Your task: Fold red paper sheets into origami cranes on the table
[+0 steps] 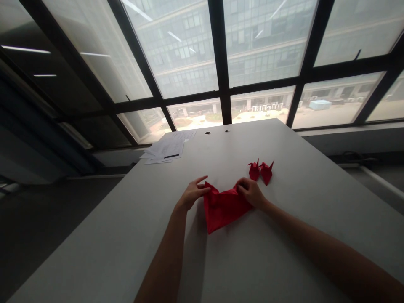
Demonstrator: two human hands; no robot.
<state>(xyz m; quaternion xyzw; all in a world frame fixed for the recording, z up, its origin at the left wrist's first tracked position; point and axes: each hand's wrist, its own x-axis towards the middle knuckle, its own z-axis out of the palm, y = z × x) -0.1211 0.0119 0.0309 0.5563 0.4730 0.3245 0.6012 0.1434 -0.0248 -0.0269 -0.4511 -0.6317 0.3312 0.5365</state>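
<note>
A sheet of red paper (225,208), creased and partly folded, is held up between both hands over the white table (151,261). My left hand (193,194) pinches its upper left corner between thumb and fingers, one finger sticking out. On the upper right edge, my right hand (251,191) has its fingers closed on the paper. The paper's lower corner points toward me. Just beyond my right hand stand two folded red paper cranes, a left crane (254,171) and a right crane (267,172), side by side.
Several printed sheets (166,147) lie at the table's far left edge, with a dark pen (171,156) on them. Two round holes, one a cable hole (207,133), sit near the far edge. Large windows with a dark frame (223,63) rise behind the table.
</note>
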